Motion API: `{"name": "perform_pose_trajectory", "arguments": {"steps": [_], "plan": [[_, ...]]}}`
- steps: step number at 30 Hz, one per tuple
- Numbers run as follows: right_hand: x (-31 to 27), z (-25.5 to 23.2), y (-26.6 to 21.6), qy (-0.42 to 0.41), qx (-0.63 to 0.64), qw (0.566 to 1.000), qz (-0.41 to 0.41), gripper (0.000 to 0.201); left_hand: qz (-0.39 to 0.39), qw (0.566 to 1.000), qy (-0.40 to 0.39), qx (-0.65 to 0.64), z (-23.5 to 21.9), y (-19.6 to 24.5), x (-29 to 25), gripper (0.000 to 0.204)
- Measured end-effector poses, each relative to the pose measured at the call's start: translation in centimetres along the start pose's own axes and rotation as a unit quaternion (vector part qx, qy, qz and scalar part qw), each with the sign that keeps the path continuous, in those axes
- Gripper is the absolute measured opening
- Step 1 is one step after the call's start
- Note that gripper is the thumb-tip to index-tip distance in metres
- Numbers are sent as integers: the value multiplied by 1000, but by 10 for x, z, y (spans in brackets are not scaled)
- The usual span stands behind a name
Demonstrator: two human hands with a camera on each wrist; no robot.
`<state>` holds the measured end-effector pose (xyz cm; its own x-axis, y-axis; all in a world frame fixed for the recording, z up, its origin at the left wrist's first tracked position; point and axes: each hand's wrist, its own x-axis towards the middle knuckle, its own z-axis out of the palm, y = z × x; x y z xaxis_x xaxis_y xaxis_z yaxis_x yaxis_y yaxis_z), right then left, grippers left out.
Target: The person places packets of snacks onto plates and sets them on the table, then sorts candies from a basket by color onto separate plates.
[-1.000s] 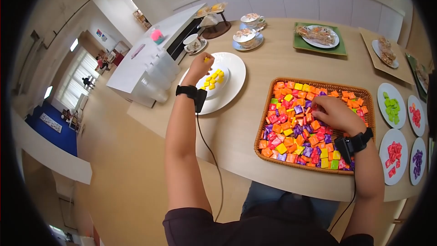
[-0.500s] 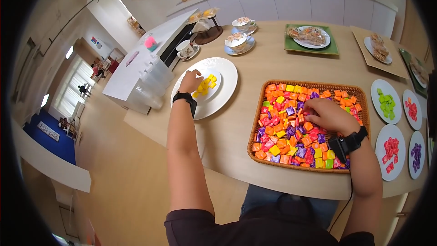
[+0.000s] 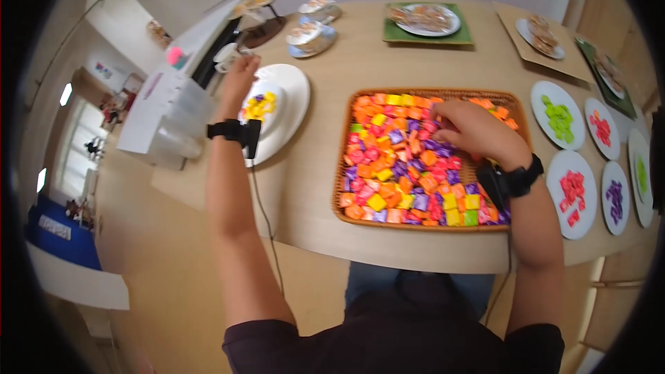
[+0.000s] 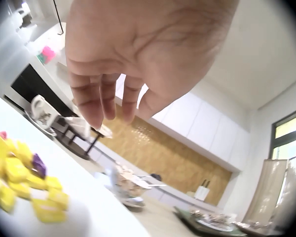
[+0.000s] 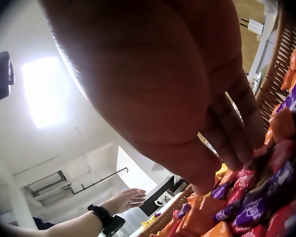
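My left hand point(image 3: 241, 82) is raised over the far left part of a small white plate set on a larger white plate point(image 3: 296, 90). In the left wrist view its fingers point(image 4: 107, 101) hang loosely bent with nothing between them. Below lie several yellow wrapped candies point(image 4: 17, 170), a purple candy point(image 4: 38, 165) and a bit of pink. My right hand point(image 3: 478, 131) reaches into a wicker basket point(image 3: 339, 194) of mixed orange, pink, purple, yellow and green candies point(image 3: 405, 166). Seen from the right wrist, its thumb and fingers point down, apart, with the fingertips at the candies.
On the right stand white plates of green candies point(image 3: 557, 121), pink candies point(image 3: 573, 194) and purple candies point(image 3: 614, 195). Wrapped snacks point(image 3: 426, 17) lie on a green tray at the back. Cups point(image 3: 308, 36) and clear plastic cups point(image 3: 181, 114) stand to the left.
My left hand, first pinching a yellow candy, lowered to the plate and has now risen away with nothing held. The right hand stays over the basket. The head view has shifted.
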<state>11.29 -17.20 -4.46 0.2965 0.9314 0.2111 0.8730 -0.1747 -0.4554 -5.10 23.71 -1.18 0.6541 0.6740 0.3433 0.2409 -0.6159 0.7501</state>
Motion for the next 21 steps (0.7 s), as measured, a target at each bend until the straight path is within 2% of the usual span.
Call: {"name": "perform_pose_trajectory", "arguments": {"steps": [1, 3, 5, 6, 8, 9, 10, 12, 13, 15, 17, 19, 20, 21], "plan": [[0, -5, 0, -11, 9, 1000, -3, 22, -9, 997, -37, -74, 7, 7, 3, 31], [-2, -13, -4, -28, 10, 1000, 4, 21, -1, 981, -77, -181, 28, 59, -18, 27], [-3, -23, -12, -135, 129, 977, 99, 20, -6, 948, -139, -288, 48, 99, -37, 27], [-4, -23, -8, -138, 122, 977, 103, 20, -3, 924, -166, -344, 58, 115, -47, 28], [-4, -16, 2, -216, 108, 969, 41, 19, 0, 854, -235, -464, 77, 144, -69, 30], [-5, -15, 0, -234, 132, 963, 18, 20, -27, 806, -270, -526, 89, 151, -73, 32], [-7, -18, -4, -237, 127, 963, 20, 20, -42, 760, -294, -578, 100, 159, -79, 33], [-9, -25, -24, -319, 136, 938, 15, 19, -63, 695, -327, -637, 123, 165, -89, 33], [-10, -21, -24, -348, 177, 920, 15, 17, -60, 691, -329, -641, 132, 166, -94, 33], [-15, -16, -35, -350, 110, 930, -24, 20, -121, 654, -342, -664, 147, 165, -102, 23], [-19, -9, -43, -331, 19, 942, -49, 26, -145, 647, -332, -671, 158, 155, -104, 22], [-26, -1, -43, -284, 16, 957, -61, 31, -191, 643, -315, -672, 168, 148, -105, 22], [-27, 0, -47, -275, 16, 960, -56, 32, -183, 640, -326, -671, 170, 145, -106, 22], [-25, -1, -51, -301, -17, 953, -38, 28, -204, 645, -311, -668, 172, 143, -106, 22]]}}
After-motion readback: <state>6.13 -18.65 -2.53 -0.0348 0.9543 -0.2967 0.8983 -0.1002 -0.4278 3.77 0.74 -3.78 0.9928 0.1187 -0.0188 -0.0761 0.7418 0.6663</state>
